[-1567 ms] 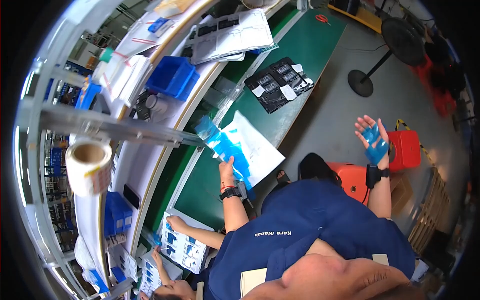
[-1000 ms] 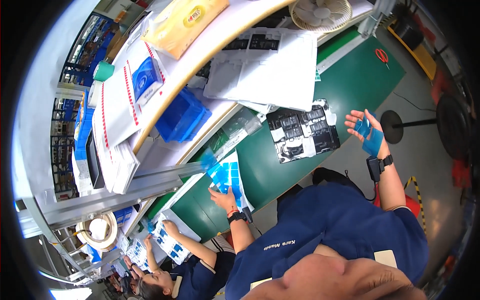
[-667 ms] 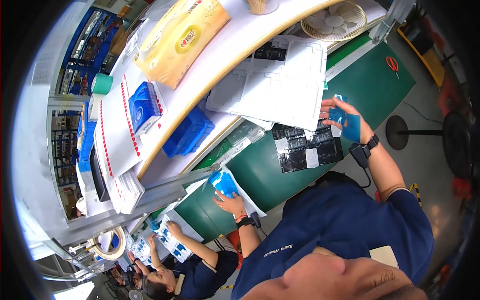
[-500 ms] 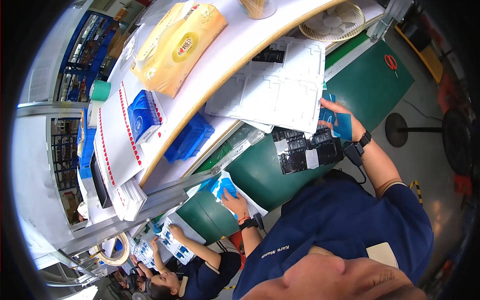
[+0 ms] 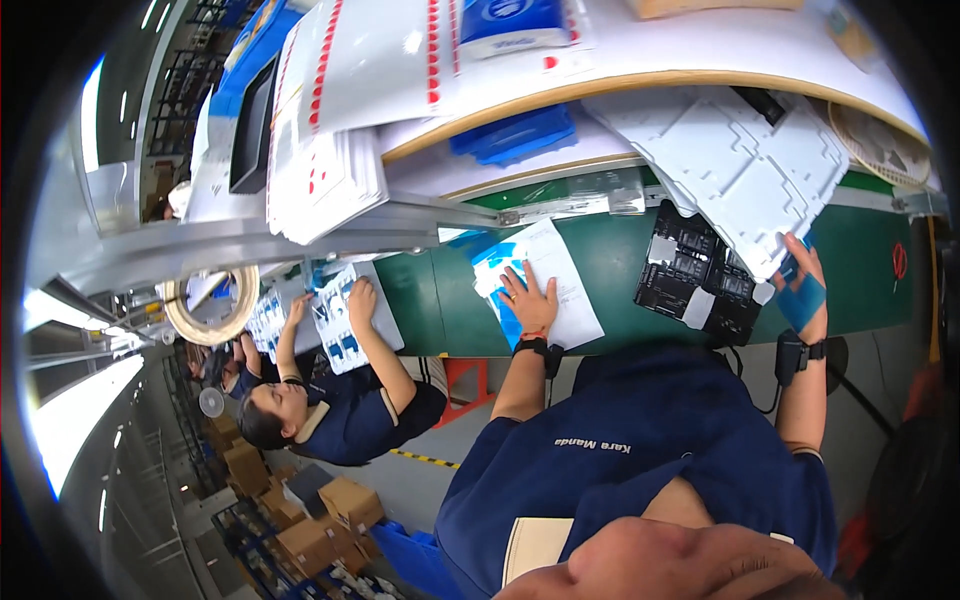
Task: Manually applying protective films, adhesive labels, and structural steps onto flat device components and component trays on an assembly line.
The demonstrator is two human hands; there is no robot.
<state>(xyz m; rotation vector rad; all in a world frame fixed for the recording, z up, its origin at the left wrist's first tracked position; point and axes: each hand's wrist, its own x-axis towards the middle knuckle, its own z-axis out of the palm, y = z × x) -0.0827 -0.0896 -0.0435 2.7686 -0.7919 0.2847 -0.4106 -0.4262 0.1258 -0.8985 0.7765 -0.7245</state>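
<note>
My left hand (image 5: 532, 300) lies with fingers spread on a white paper sheet (image 5: 572, 285) with bright blue film pieces (image 5: 497, 260) at its left side. My right hand (image 5: 815, 270) is at the near corner of a large white moulded plastic tray (image 5: 745, 160). Translucent blue film (image 5: 801, 303) lies across the right palm and between the fingers. How firmly the fingers close on it is partly hidden. Beside that hand, a block of black flat parts (image 5: 685, 255) with pale patches rests on the green tabletop, partly under the tray.
A raised white shelf (image 5: 690, 55) with a wooden edge runs along the back, carrying packs and a stack of printed sheets (image 5: 325, 185). Beneath it sits a blue bin (image 5: 515, 135). Red scissors (image 5: 899, 262) lie at far right. A co-worker (image 5: 350, 415) handles a white tray at left.
The view has swung left, bringing the co-worker and cartons further into sight. My left hand now lies flatter on the sheet. My right hand keeps the blue film by the tray corner.
</note>
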